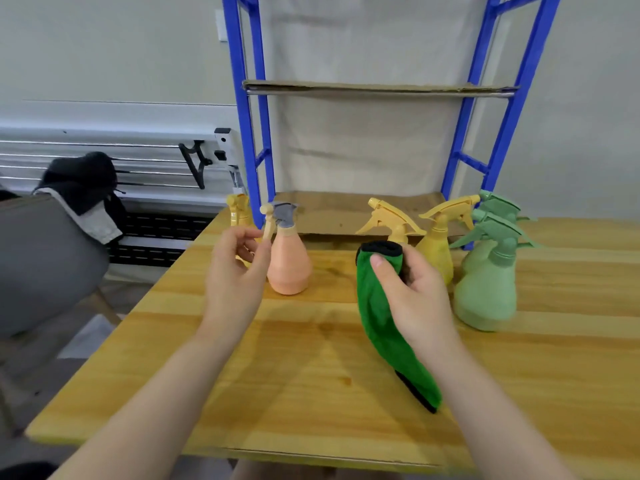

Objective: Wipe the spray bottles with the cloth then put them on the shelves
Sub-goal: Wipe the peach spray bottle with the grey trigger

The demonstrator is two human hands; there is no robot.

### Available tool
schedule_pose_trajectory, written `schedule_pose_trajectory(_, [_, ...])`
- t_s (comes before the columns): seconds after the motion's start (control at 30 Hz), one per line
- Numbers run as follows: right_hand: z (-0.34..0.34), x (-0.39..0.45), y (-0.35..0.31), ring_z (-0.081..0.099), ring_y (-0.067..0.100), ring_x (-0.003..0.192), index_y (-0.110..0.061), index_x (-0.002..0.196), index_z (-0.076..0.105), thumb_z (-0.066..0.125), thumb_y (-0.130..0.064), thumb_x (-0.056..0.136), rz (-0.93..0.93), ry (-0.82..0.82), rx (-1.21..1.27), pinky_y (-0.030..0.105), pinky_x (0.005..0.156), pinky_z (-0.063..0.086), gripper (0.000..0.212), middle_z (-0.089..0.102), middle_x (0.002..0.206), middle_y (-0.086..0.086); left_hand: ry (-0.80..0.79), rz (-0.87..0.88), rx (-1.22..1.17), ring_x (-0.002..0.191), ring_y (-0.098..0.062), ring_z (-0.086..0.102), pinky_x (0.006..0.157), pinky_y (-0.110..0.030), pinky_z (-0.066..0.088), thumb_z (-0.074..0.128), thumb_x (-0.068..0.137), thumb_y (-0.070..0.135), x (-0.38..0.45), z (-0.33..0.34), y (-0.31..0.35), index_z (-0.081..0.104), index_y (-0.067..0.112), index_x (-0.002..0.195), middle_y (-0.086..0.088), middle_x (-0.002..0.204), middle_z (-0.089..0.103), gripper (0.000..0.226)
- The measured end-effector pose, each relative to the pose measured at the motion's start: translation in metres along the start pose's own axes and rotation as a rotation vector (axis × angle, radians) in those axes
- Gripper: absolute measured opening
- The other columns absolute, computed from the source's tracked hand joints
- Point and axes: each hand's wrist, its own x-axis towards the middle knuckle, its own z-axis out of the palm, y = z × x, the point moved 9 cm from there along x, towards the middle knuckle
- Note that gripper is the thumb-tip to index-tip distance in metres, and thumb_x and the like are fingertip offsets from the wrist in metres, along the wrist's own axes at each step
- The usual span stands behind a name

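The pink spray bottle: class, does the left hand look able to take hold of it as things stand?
Probably yes. The left hand holds nothing, its fingers already at the trigger of the pink spray bottle, and nothing stands between them. The right hand grips the green cloth off to the side.

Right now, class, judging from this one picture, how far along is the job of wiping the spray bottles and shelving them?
Done: nothing shows as finished; both cardboard-lined shelves of the blue metal rack hold no bottles. In hand: the right hand grips the green cloth, and the left hand touches the trigger of the peach plastic spray bottle, standing on the wooden table. Left: the yellow bottles and green bottles wait there.
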Motion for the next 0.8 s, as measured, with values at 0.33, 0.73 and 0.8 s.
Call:
schedule_pose_trajectory(0.33, [0.034,0.019,0.011,0.065,0.000,0.095,-0.024,0.107,0.064,0.061,-0.020,0.096,-0.084,0.007,0.081,0.022,0.084,0.052,0.012,0.070,0.096,-0.017,-0.037,-0.085,-0.001,0.111,0.012,0.047,0.090,-0.006,0.036,0.066,0.091,0.025,0.014,0.039,-0.050,0.041,0.030,0.137,0.025,0.119,0.050,0.052])
schedule_pose_trajectory(0.73, [0.054,0.042,0.031,0.064,0.000,0.095,-0.016,0.112,0.061,0.056,-0.018,0.098,-0.116,-0.061,0.037,0.016,0.082,0.049,0.015,0.068,0.098,-0.013,-0.070,-0.191,-0.106,0.102,-0.027,0.061,0.082,-0.041,0.050,0.062,0.093,0.030,0.036,0.068,-0.069,0.061,0.013,0.116,-0.003,0.093,0.066,0.029])
schedule_pose_trajectory(0.8, [0.055,0.041,0.037,0.063,0.000,0.098,-0.020,0.112,0.061,0.055,-0.019,0.099,-0.097,-0.065,0.037,0.020,0.086,0.050,0.014,0.068,0.101,-0.012,-0.085,-0.124,-0.095,0.090,-0.016,0.063,0.074,-0.035,0.048,0.062,0.093,0.030,0.035,0.068,-0.063,0.062,0.019,0.106,0.013,0.084,0.065,0.017])
